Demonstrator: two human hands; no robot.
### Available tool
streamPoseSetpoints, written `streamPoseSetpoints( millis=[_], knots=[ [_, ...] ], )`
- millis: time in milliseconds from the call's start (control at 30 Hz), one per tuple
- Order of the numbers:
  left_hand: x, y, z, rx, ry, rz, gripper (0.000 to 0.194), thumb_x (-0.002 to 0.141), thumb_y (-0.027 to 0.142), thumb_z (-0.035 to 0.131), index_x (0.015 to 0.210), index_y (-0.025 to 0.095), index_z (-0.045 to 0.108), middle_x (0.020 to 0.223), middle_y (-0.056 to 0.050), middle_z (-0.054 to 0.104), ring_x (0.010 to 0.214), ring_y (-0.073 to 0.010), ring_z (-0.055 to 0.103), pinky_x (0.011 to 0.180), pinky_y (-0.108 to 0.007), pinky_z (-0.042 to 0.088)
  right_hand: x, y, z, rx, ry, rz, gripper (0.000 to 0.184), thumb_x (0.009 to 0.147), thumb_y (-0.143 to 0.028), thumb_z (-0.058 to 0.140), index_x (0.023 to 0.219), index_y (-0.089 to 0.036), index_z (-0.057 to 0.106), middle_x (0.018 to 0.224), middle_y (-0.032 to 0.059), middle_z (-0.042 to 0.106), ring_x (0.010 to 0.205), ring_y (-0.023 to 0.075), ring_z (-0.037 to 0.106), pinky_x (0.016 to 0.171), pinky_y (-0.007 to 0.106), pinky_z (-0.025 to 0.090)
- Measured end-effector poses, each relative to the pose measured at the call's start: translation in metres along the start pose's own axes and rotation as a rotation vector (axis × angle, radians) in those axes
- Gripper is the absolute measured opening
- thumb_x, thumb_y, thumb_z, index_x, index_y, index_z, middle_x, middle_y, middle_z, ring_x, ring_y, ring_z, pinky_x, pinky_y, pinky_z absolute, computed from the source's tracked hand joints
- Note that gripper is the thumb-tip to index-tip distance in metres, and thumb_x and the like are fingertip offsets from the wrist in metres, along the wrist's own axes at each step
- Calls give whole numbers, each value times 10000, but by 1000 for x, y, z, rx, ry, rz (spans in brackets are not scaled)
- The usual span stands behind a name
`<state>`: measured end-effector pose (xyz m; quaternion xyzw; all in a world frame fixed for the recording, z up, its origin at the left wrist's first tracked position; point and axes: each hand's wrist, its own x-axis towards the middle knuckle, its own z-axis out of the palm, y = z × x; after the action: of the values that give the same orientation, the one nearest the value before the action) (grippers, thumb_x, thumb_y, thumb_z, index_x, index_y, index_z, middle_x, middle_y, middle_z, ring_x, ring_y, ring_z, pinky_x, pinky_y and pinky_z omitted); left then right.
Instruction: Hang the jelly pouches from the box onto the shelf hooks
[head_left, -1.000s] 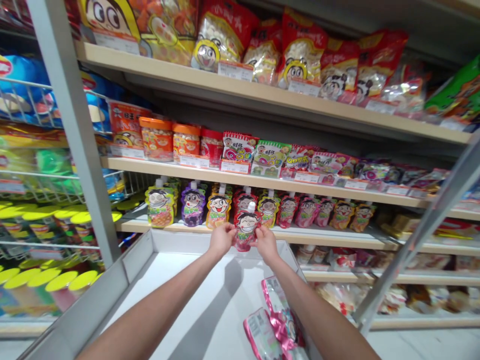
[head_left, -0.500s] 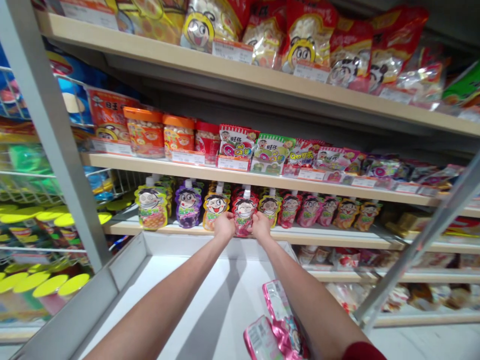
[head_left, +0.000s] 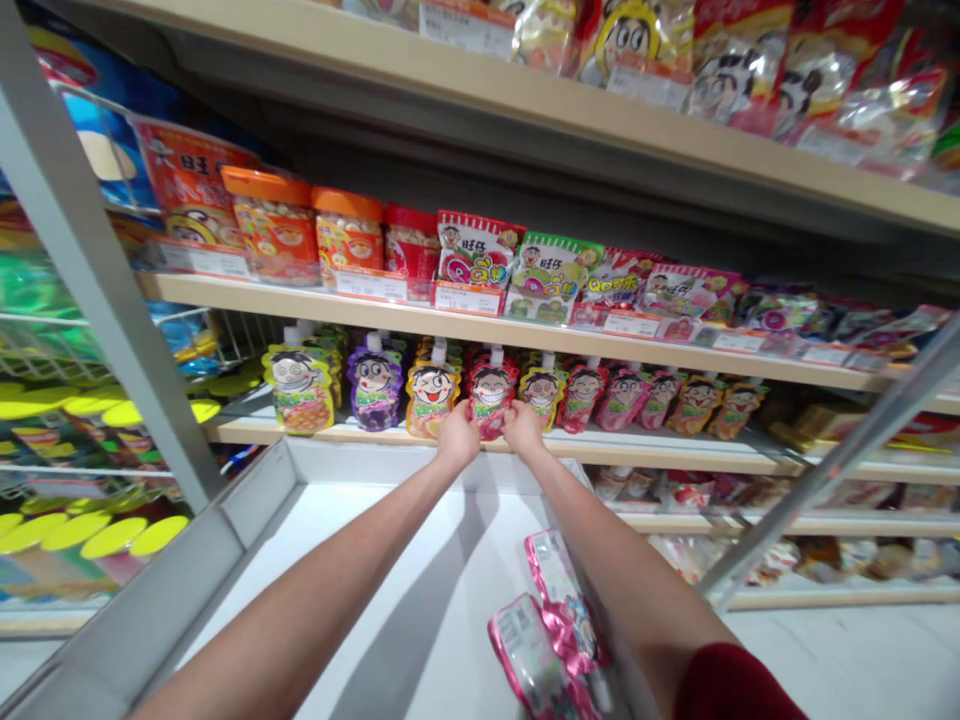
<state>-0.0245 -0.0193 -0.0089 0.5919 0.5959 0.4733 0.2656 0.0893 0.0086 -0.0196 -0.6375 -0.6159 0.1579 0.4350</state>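
Both my hands reach to the lower shelf (head_left: 645, 452) and pinch one red spouted drink pouch (head_left: 491, 392) with a cartoon face. My left hand (head_left: 459, 438) grips its lower left edge, my right hand (head_left: 521, 430) its lower right edge. The pouch stands upright in the row, between an orange pouch (head_left: 431, 398) and a yellow-green pouch (head_left: 542, 396). Below my arms lies a white cart tray (head_left: 360, 560) with pink pouches (head_left: 551, 635) lying in it near my right forearm.
Purple (head_left: 373, 386) and yellow pouches (head_left: 296, 390) stand further left, pink ones (head_left: 622, 398) to the right. Jars (head_left: 346, 235) and candy bags (head_left: 551, 275) fill the shelf above. Grey cart posts (head_left: 97, 300) (head_left: 847, 450) rise at both sides. Yellow-lidded cups (head_left: 112, 535) sit at left.
My hands carried the red pouch from above the tray forward and up to the shelf row, where it now stands among the others. The view tilted down slightly.
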Motion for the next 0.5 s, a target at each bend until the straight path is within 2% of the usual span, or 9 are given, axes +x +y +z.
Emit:
streamPoseSetpoints(
  millis=[67, 133, 233, 300, 400, 500],
  knots=[
    [-20, -3, 0, -18, -63, 46, 423, 646, 86, 463, 1068, 92, 484, 1024, -119, 561, 902, -195, 522, 803, -282, 368, -14, 2, -11, -20, 14, 0, 292, 712, -143, 364, 955, -90, 516, 911, 102, 588, 861, 164, 531, 751, 269, 387],
    [-45, -11, 0, -58, -178, 59, 423, 644, 81, 459, 1066, 111, 485, 1023, -95, 563, 861, -174, 540, 789, -267, 383, -36, 8, -25, -29, -19, -46, 316, 700, -128, 387, 986, -94, 516, 977, 96, 572, 921, 160, 510, 806, 274, 363],
    [-91, -29, 0, -59, -400, 69, 422, 632, 68, 454, 1044, 146, 500, 1027, -70, 559, 828, -161, 553, 766, -261, 403, -85, 20, -46, -35, -211, -88, 272, 686, -126, 412, 903, -132, 574, 931, 61, 601, 878, 154, 533, 795, 281, 377],
    [-120, -40, -3, 15, -521, 133, 428, 612, 46, 447, 1020, 156, 514, 1034, -68, 552, 846, -168, 548, 775, -275, 403, -121, 29, -58, -79, -364, -102, 260, 675, -126, 420, 869, -147, 593, 896, 52, 614, 834, 155, 544, 758, 273, 392],
    [-154, -49, -10, 174, -683, 364, 410, 606, 44, 440, 986, 168, 532, 1031, -62, 554, 929, -188, 507, 828, -305, 370, -167, 42, -72, -182, -522, -155, 242, 672, -123, 400, 769, -152, 620, 771, 44, 632, 699, 145, 549, 654, 245, 397],
    [-174, -51, -16, 286, -816, 631, 368, 656, 81, 433, 1002, 175, 516, 1088, -68, 513, 997, -192, 461, 854, -305, 348, -192, 49, -78, -294, -643, -145, 229, 666, -128, 392, 658, -137, 621, 614, 44, 617, 545, 127, 509, 530, 222, 361]
  ],
)
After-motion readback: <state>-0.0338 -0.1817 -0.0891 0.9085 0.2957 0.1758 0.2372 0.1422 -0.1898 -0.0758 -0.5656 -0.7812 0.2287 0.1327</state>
